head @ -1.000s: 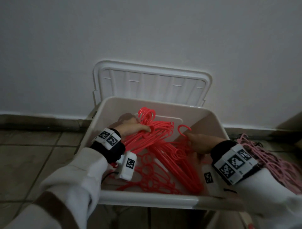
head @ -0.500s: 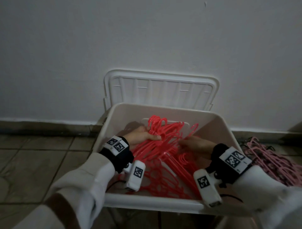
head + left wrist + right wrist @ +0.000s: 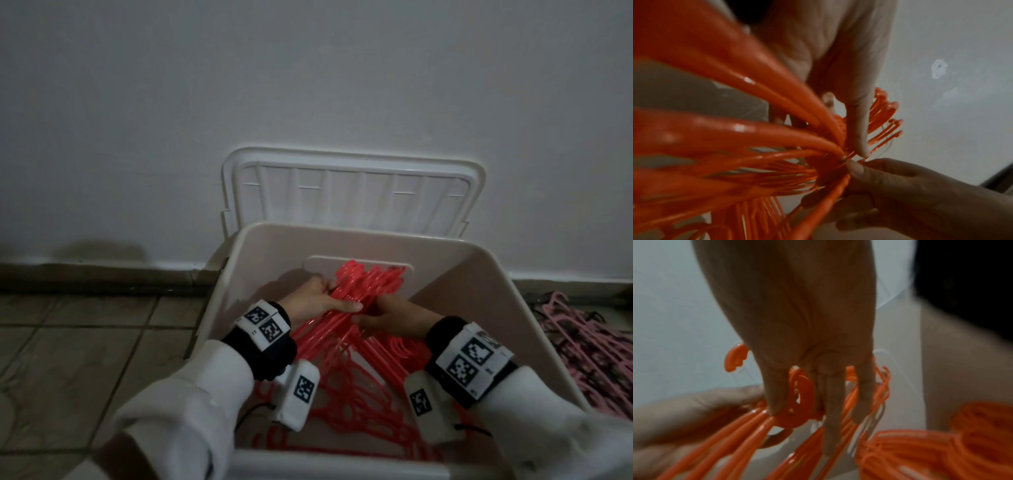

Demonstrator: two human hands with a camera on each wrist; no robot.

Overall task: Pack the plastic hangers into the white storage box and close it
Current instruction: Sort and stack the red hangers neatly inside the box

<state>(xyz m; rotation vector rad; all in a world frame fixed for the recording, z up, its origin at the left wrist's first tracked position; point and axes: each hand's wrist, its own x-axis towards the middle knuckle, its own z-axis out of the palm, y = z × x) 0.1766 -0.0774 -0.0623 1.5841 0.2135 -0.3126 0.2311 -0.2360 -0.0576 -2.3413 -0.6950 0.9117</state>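
- Since 1 second ago the loose hanger that the right hand [image 3: 387,317] held up by its hook near the middle of the box has come down and joined the red hangers [image 3: 356,308] gripped by the left hand [image 3: 317,301]. Both hands have closed in on 1 gathered bunch.
- The left hand's fingers are curled round the necks of the bunch, thumb across the top. In the right wrist view the right hand's fingers [image 3: 830,410] thread down among the hooks and bars, holding the same bunch from the other side.
- Judged from this, the stray piece is now collected and the bunch can be laid down as 1 stack, which should pack flatter than a scatter.
- The bunch sits in the white storage box [image 3: 534,325], its hooks pointing at the far wall; more red hangers lie on the bottom toward the near rim and right side.
- The lid [image 3: 352,192] stands open behind the far rim, leaning on the wall [image 3: 308,85], so closing is not yet begun.
- A pile of pink hangers [image 3: 589,346] lies on the tiled floor [image 3: 85,342] just beside the box's right wall, still to pack.
- Free space inside shows along the left wall and far right corner; hooks risk catching the rim.
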